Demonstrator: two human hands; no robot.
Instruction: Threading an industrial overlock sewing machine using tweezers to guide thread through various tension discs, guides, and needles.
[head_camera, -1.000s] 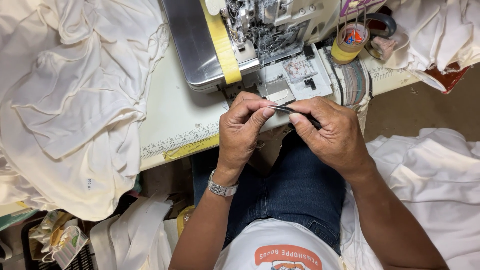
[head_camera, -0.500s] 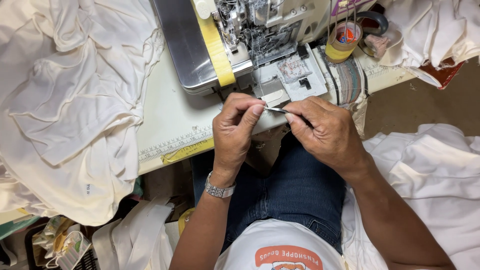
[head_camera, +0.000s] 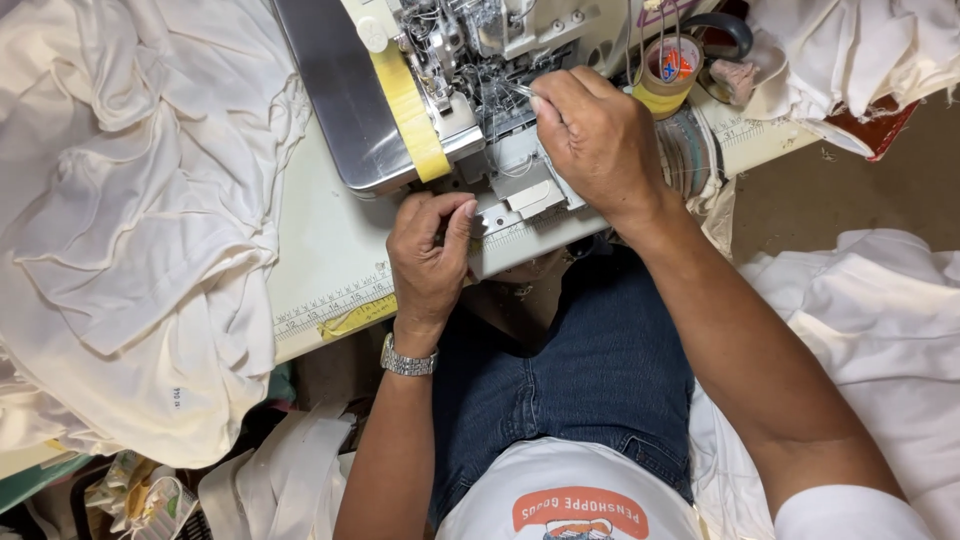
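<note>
- At the near edge of the desk (head_camera: 330, 270), the left hand (head_camera: 430, 255) is curled loosely, thumb and fingertips drawn together over the front lip; whether anything is pinched between them cannot be told.
- Beyond that edge, the right hand (head_camera: 600, 140) is closed around a thin metal tool (head_camera: 520, 90), seemingly tweezers, whose tip is pointed into the needle area of the sewing machine (head_camera: 480, 60).
- The sewing machine is set at the far middle of the desk, its metal bed running towards the far left and marked by a strip of yellow tape (head_camera: 410, 110).
- The right forearm is stretched diagonally from the lower right, wrist bent down over the machine's front plate; the left forearm rises straight from below, a metal wristwatch (head_camera: 408, 360) worn at the wrist.
- A measuring strip is seen along the near edge of the desk, left of the left hand.
- Little free room is left: white fabric (head_camera: 130, 220) is heaped over the left side of the desk and hangs past its near edge, and more white cloth (head_camera: 870, 330) lies beside the right arm.
- A bare patch of desk is left between the fabric heap and the machine bed.
- A roll of tape (head_camera: 668, 75) stands near the far right edge, just beside the right hand.
</note>
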